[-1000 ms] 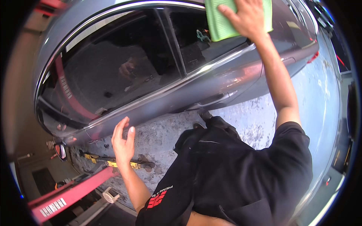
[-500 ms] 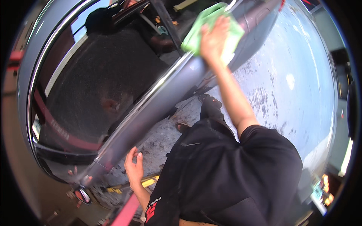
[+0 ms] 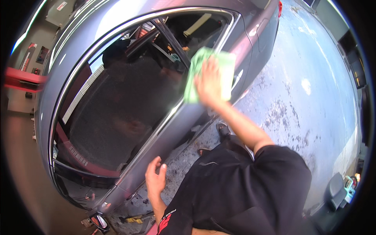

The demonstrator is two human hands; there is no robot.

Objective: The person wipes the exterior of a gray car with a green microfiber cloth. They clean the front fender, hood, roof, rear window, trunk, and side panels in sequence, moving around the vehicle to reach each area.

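My right hand [image 3: 210, 80] lies flat on a pale green cloth [image 3: 225, 74], fingers stretched over it, pressing it against the side of a grey car [image 3: 172, 125]. The cloth covers part of the chrome strip below the side windows and the paint beside it, near the dark pillar between the panes. It hides the car's surface under it. My left hand [image 3: 156, 178] hangs beside the front door, apart from it, holding nothing, its fingers loosely curled and spread from the thumb. The large dark window [image 3: 117, 113] lies between the roof and the chrome strip.
A side mirror [image 3: 99, 221] sticks out at the lower left. Worn blue-grey floor [image 3: 305, 98] stretches to the right. A black stool-like seat [image 3: 337, 186] stands at the lower right beside a light blue object. A red beam [image 3: 23, 79] is beyond the car at the left.
My right hand has slid the cloth along the window edge toward the front of the car. The view has shifted, showing more of the roof. My left hand remains empty.
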